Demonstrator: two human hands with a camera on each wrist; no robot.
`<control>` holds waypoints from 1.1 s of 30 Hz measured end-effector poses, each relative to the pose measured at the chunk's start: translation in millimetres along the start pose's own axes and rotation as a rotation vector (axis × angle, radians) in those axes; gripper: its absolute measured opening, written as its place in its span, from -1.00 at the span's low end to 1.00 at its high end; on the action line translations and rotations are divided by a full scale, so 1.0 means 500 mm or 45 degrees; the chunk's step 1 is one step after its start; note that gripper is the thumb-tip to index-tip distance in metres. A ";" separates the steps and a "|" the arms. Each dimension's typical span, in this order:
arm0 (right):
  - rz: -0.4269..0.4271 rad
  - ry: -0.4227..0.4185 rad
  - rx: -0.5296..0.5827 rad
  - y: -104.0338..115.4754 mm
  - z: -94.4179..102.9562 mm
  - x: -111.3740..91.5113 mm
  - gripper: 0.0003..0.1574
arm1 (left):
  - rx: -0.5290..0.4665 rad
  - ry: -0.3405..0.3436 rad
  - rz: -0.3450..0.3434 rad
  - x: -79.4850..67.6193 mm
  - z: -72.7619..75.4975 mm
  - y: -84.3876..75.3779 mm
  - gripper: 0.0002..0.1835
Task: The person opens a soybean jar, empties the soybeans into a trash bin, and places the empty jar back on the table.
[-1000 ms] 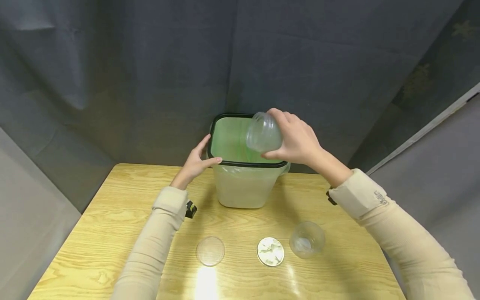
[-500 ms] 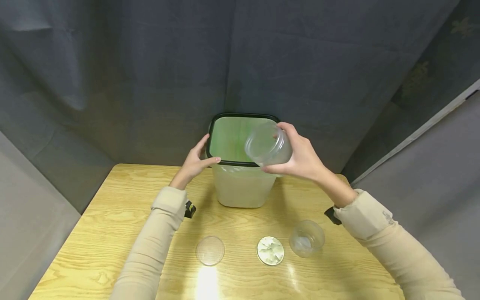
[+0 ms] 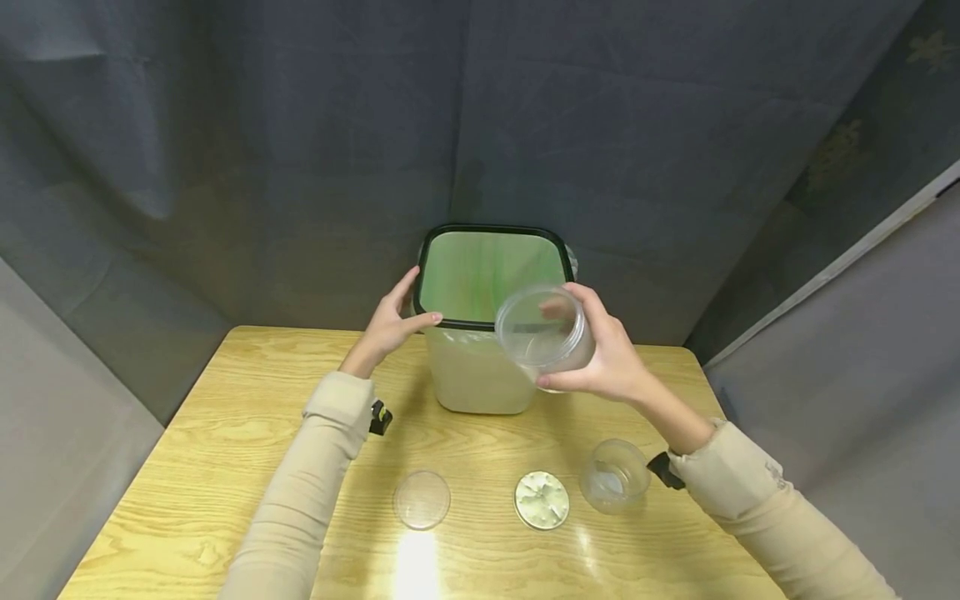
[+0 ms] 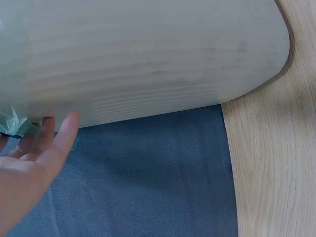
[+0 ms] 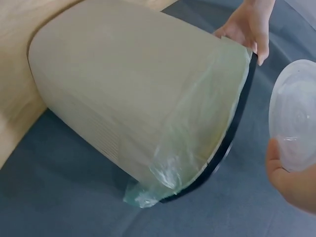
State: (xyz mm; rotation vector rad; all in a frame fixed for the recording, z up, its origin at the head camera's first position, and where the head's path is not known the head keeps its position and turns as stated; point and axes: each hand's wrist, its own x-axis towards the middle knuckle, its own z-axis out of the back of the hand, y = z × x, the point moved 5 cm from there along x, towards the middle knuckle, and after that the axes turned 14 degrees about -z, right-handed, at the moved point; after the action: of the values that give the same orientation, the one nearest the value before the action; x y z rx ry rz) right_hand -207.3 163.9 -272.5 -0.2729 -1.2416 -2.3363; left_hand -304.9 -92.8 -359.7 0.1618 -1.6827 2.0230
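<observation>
My left hand rests at the near left corner of a pale trash bin. Its thumb lies on the black rim, and its fairly straight fingers lie along the side. A thin green bag lines the bin and folds over the rim. In front of the bin's right corner, my right hand grips a clear plastic jar, thumb low and fingers round the far side. The jar is tilted, its open mouth facing me and the left. No contents show inside it in the head view.
On the wooden table, nearer me, lie a clear round lid and a round disc with a crumpled whitish surface. Right of them stands a second clear container with something whitish inside. A dark curtain hangs behind the bin.
My right hand has drawn the jar back from over the bin toward me, turning it from mouth-down to mouth toward me. The left hand has stayed at the rim.
</observation>
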 end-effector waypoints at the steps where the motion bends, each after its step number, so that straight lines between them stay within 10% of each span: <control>1: 0.016 0.001 0.023 0.010 -0.001 -0.005 0.16 | 0.003 0.002 -0.002 0.000 0.000 -0.001 -0.09; 10: 0.125 0.054 0.113 0.032 -0.023 -0.031 0.10 | 0.004 0.016 0.011 -0.003 -0.002 -0.019 -0.11; 33: -0.030 0.124 0.220 -0.033 -0.109 -0.096 0.20 | 0.011 0.024 0.026 -0.007 0.003 -0.021 -0.10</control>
State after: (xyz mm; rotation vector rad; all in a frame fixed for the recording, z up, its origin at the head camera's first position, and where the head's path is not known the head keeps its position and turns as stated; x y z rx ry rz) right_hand -171.4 142.1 -334.2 -0.0857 -1.3945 -2.2164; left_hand -297.4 -94.2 -351.6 0.1292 -1.6707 2.0406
